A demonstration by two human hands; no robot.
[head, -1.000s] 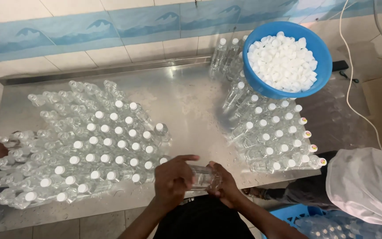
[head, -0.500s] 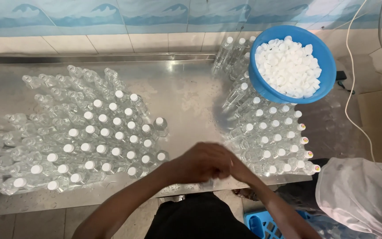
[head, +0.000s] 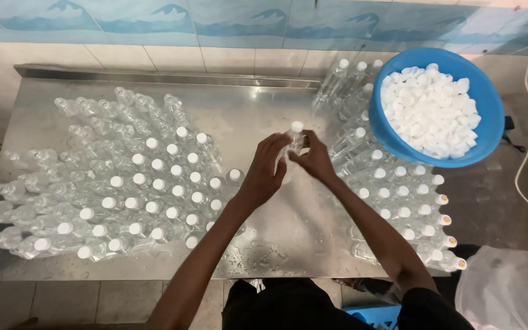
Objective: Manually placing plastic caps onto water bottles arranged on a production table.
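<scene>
- Gripping one clear bottle (head: 293,142) between them, left hand (head: 264,174) and right hand (head: 314,160) meet over the middle of the steel table (head: 264,110); fingers curl round its body, its white cap uppermost.
- Change: a second ago both hands worked at the table's near edge; they now reach out to mid-table, the bottle upright between the two stocks.
- Left stock: capped bottles (head: 148,195) standing in rows, uncapped ones lying behind.
- Right stock: capped bottles (head: 410,208) in rows, some with coloured rings.
- Blue basin (head: 487,116), resting on the right stock's far bottles: heaped with loose white caps (head: 432,113).
- White cable (head: 524,165), far right.
</scene>
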